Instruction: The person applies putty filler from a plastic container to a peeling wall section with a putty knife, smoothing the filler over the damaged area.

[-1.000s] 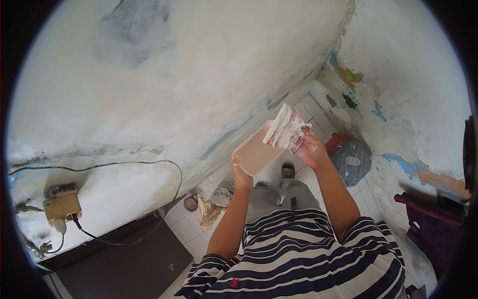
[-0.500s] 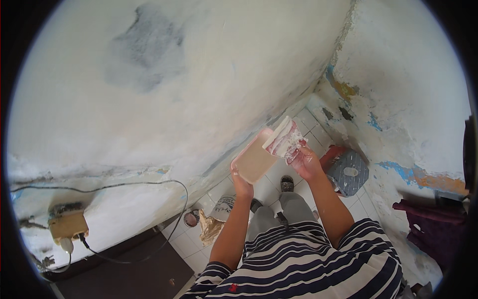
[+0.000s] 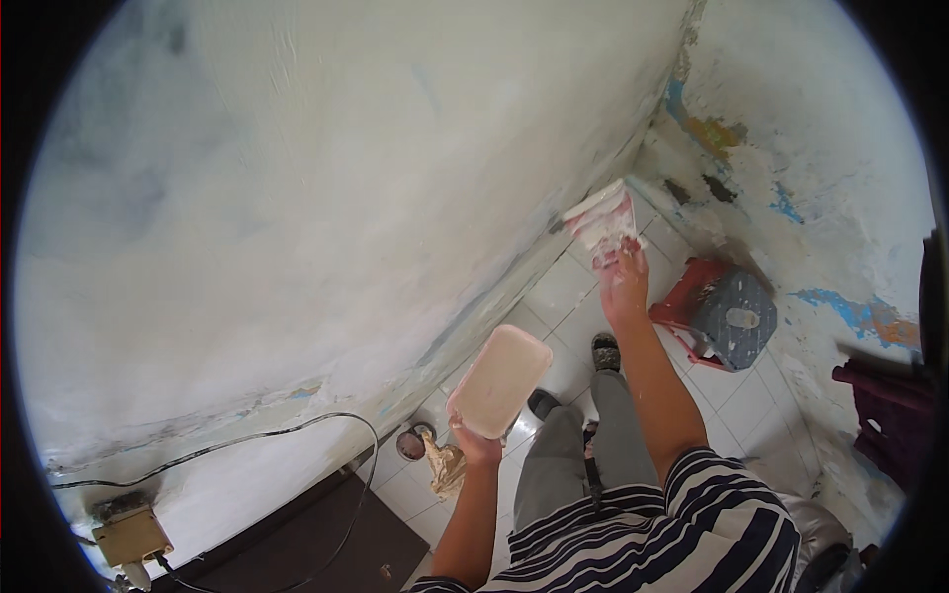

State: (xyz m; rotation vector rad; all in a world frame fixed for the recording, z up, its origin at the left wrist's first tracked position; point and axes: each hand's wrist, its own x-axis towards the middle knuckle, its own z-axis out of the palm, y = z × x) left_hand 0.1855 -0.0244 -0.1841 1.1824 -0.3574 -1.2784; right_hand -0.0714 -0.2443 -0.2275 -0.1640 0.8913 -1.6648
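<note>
My left hand (image 3: 476,443) grips the near end of a shallow pink rectangular tray (image 3: 532,336), whose inside looks coated in a pale, smooth paste. In my right hand (image 3: 625,289) is a wide pink putty knife (image 3: 606,219), smeared with white filler on blade and handle. That arm is stretched forward toward the low part of the large whitish wall (image 3: 376,217). Its blade edge looks close to the wall's foot near the corner; whether it touches, I cannot tell. White filler also marks my right fingers.
A stool (image 3: 739,318) with a grey top and red legs stands right of my feet. Flaking paint marks the right wall (image 3: 840,178); purple cloth (image 3: 890,410) hangs there. At lower left are a socket box (image 3: 133,539), a black cable (image 3: 368,420), a dark panel (image 3: 297,534) and crumpled brown paper (image 3: 447,466).
My right hand has carried the putty knife away from the tray, forward toward the wall's foot. The tray in my left hand now sits lower and nearer me. The whole view has shifted.
</note>
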